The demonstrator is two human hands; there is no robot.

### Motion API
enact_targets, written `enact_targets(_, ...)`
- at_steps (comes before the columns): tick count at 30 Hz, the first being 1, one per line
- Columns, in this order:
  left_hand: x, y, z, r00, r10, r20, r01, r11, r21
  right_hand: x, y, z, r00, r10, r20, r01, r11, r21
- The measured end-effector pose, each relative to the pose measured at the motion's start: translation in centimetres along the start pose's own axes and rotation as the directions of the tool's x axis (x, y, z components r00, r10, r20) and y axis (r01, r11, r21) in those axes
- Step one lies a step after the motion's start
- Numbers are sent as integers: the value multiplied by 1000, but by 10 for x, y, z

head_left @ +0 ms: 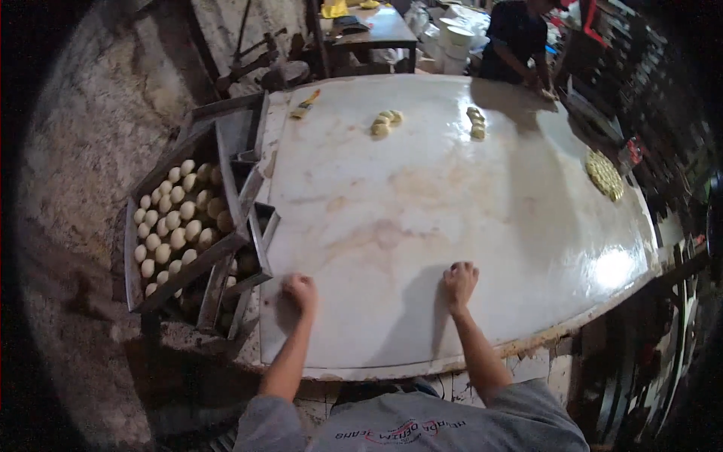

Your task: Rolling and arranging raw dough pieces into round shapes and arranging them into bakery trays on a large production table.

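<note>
My left hand [300, 292] is curled closed near the left edge of the pale worktable [339, 233], beside the stacked trays. Whatever its fingers may cover is hidden from this view. Over to the right, my right hand [460, 285] rests on the same surface, fingers bent down and closed. Its palm side does not show, so I cannot tell what lies under it. Round pale dough balls [173, 220] sit in rows in the top wooden tray [239, 207]. Toward the far side lie two small groups of dough pieces, one left [382, 128] and one right [477, 124].
A yellow-handled brush [305, 105] lies at the table's far left corner. A flat yellowish round mass [604, 175] sits near the right edge. Another person [520, 41] works at the far right corner. Behind stand a small table [376, 29] and white buckets [455, 38].
</note>
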State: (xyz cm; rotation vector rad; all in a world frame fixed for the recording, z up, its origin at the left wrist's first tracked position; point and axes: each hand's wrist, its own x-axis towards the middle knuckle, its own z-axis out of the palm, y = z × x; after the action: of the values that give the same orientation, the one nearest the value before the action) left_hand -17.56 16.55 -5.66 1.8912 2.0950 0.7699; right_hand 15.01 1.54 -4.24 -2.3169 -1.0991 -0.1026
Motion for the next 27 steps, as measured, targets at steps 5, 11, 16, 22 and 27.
enact_targets(5,-69,-81,-46,875,478,-69,-478,878,19,-80,12,-14,917,-396,39,392,916,86)
enact_targets(11,-38,-72,-72,904,418,85,-420,907,9,-42,5,-1,998,-64,4,64,994,-90)
enact_targets(16,17,-8,-236,-195,655,731,-143,718,-681,-57,-29,7,976,-211,58,216,971,-104)
enact_targets(22,251,66,-413,466,882,68,-803,454,-387,-93,-35,-2,984,23,179,21,970,-241)
enact_targets(27,419,-3,-309,509,745,-431,-844,529,-84,-140,-181,-28,721,53,691,-688,174,705)
